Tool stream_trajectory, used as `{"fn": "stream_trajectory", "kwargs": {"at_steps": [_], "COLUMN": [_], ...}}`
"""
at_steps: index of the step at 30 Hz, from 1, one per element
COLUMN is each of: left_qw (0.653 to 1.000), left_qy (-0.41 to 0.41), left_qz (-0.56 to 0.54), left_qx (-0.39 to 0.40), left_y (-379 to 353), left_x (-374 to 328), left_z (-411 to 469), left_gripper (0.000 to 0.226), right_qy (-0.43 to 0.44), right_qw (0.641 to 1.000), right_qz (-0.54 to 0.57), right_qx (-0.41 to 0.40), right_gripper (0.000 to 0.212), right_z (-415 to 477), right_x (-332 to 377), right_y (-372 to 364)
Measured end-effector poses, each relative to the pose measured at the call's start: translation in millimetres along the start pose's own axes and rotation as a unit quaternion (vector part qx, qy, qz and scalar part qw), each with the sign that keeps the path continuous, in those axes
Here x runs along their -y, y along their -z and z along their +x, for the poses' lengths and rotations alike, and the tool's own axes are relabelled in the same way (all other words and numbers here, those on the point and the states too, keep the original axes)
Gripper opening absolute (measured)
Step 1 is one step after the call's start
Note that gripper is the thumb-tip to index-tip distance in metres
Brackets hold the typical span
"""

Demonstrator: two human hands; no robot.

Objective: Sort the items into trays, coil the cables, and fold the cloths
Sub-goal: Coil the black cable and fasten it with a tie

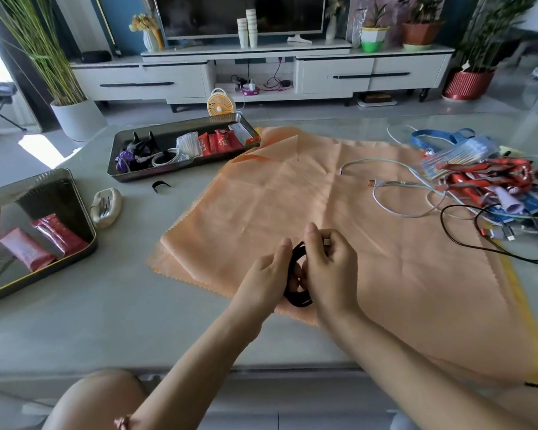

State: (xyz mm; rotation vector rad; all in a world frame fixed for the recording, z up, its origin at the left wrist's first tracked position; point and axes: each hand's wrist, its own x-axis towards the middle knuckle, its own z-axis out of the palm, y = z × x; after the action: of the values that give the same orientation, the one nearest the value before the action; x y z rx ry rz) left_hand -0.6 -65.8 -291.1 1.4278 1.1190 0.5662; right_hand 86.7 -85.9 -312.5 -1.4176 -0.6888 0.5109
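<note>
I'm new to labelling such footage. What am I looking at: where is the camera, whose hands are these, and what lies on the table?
There is no machine here: a person works with bare hands. The single picture comes from a camera worn on their head, looking forward and down. The left hand and right hand together hold a black cable, wound into loops, over an orange cloth spread on the table. At the left, a far tray and a near tray hold small items. A pile of cables and lanyards lies at the right.
</note>
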Motion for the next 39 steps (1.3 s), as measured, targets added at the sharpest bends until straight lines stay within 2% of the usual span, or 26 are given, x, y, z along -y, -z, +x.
{"fn": "stream_trajectory", "kwargs": {"at_steps": [3, 5, 9, 18, 20, 24, 26, 28, 31, 34, 36, 37, 39], "left_qw": [0.998, 0.996, 0.983, 0.973, 0.970, 0.959, 0.948, 0.940, 0.941, 0.944, 0.945, 0.944, 0.943], "left_qy": [-0.053, -0.070, -0.033, -0.016, 0.017, 0.027, 0.032, 0.050, 0.068, 0.071, 0.085, 0.092, 0.100], "left_qz": [-0.015, -0.049, -0.172, -0.219, -0.242, -0.251, -0.263, -0.277, -0.277, -0.267, -0.265, -0.268, -0.270], "left_qx": [0.014, 0.028, 0.062, 0.075, 0.022, -0.129, -0.178, -0.195, -0.182, -0.178, -0.171, -0.169, -0.165], "left_y": [2.9, 5.1, 19.8, 108.9, 132.2, 165.5, 184.5, 202.9, 217.8, 224.7, 230.0, 231.1, 232.7], "left_x": [1.7, 2.9, 1.7, -8.6, -2.4, 4.9, 8.8, 14.2, 20.6, 23.0, 23.8, 23.7, 23.5], "left_z": [0.0, -0.8, -1.5, 10.9, 16.7, 29.1, 32.3, 34.3, 37.8, 42.1, 45.5, 47.2, 49.8], "left_gripper": [0.050, 0.044, 0.038, 0.032, 0.031, 0.033, 0.034, 0.035, 0.035, 0.033, 0.034, 0.035, 0.035], "right_qy": [-0.054, -0.057, -0.005, 0.006, -0.020, -0.116, -0.054, 0.089, 0.250, 0.337, 0.333, 0.326, 0.313], "right_qw": [0.998, 0.997, 0.999, 0.999, 0.996, 0.958, 0.957, 0.928, 0.831, 0.736, 0.715, 0.715, 0.739], "right_qz": [0.023, 0.035, 0.035, 0.033, -0.022, -0.091, -0.143, -0.283, -0.427, -0.513, -0.541, -0.545, -0.521], "right_qx": [-0.022, -0.030, -0.031, 0.021, 0.084, 0.244, 0.246, 0.226, 0.253, 0.286, 0.294, 0.292, 0.290], "right_gripper": [0.036, 0.037, 0.036, 0.040, 0.040, 0.041, 0.034, 0.025, 0.038, 0.035, 0.027, 0.023, 0.016], "right_z": [5.7, 6.8, 5.7, 15.8, 17.5, 35.6, 50.7, 70.4, 99.7, 114.9, 118.0, 117.2, 112.7], "right_x": [2.6, 3.8, 7.9, 23.0, 18.9, 13.7, 8.2, -2.3, -14.8, -24.6, -30.0, -30.3, -25.6], "right_y": [-5.8, -9.6, -21.4, -110.0, -141.2, -195.6, -223.8, -252.5, -287.6, -308.3, -316.2, -316.5, -312.8]}}
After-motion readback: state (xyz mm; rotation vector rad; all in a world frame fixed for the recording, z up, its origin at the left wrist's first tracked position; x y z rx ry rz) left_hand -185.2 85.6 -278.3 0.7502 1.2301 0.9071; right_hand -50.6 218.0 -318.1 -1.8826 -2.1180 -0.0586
